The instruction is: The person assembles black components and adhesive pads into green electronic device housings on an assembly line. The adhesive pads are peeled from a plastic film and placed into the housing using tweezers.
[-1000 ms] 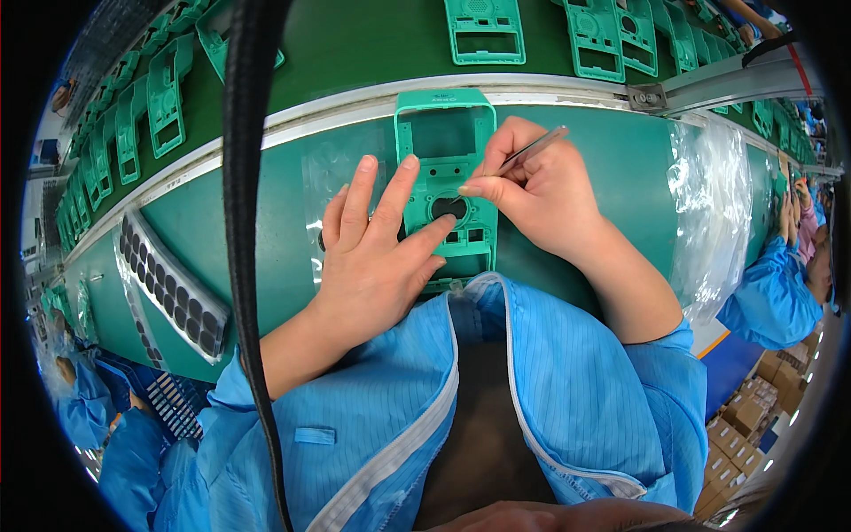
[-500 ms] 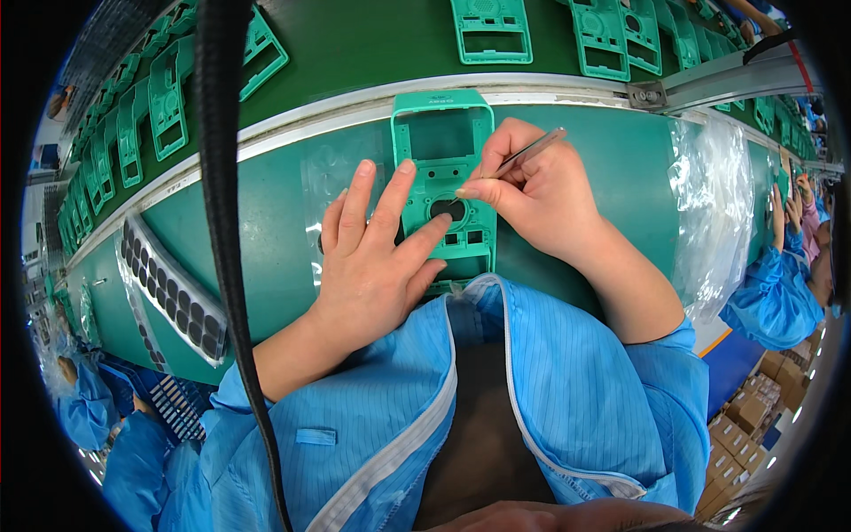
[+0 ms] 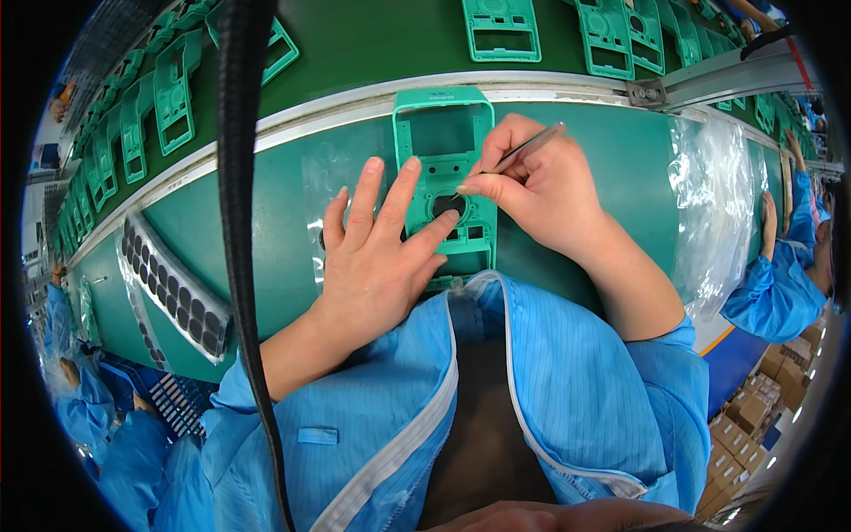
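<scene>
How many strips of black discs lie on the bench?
2: a wide strip left of the left hand, and a narrow strip along its left side. More could hide behind the black strap.

Housing [image 3: 430, 183] on the worktop [image 3: 620, 168], belt [image 3: 381, 44] at twelve o'clock
From the housing, the left hand [image 3: 368, 253] lies at eight o'clock, the right hand [image 3: 541, 191] at three, its tool [image 3: 530, 148] at two; disc sheet [image 3: 177, 291] farther out at eight, plastic film [image 3: 321, 152] at nine, plastic bags [image 3: 709, 213] well apart at three, cartons [image 3: 740, 439] past the worktop at four, more housings [image 3: 503, 22] on the belt from ten to two
</scene>
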Demonstrator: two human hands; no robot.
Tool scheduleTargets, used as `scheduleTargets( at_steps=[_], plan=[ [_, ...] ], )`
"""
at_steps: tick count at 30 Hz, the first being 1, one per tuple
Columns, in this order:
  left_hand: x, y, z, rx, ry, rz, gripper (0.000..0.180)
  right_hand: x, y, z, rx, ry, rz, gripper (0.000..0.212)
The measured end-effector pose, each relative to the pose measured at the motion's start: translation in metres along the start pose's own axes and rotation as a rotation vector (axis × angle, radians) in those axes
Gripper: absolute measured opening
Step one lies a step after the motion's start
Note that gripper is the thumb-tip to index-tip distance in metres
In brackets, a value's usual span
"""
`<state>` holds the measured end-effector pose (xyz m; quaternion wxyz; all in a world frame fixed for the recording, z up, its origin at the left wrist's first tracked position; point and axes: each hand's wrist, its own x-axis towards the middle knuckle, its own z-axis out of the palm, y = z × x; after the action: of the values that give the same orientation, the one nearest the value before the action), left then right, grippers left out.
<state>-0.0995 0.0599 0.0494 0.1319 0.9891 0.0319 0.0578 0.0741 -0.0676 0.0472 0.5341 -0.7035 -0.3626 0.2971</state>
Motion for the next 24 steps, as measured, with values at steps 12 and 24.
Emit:
scheduleTargets(
  at_steps=[12, 24],
  plan=[
    [-0.003, 0.001, 0.004, -0.004, 0.031, 0.009, 0.049, -0.004, -0.004, -0.012, 0.324, 0.010, -0.019, 0.019],
    [0.000, -0.004, 0.004, -0.090, 0.023, 0.024, 0.058, -0.009, -0.004, -0.005, -0.147, 0.036, -0.080, 0.016]
  ],
)
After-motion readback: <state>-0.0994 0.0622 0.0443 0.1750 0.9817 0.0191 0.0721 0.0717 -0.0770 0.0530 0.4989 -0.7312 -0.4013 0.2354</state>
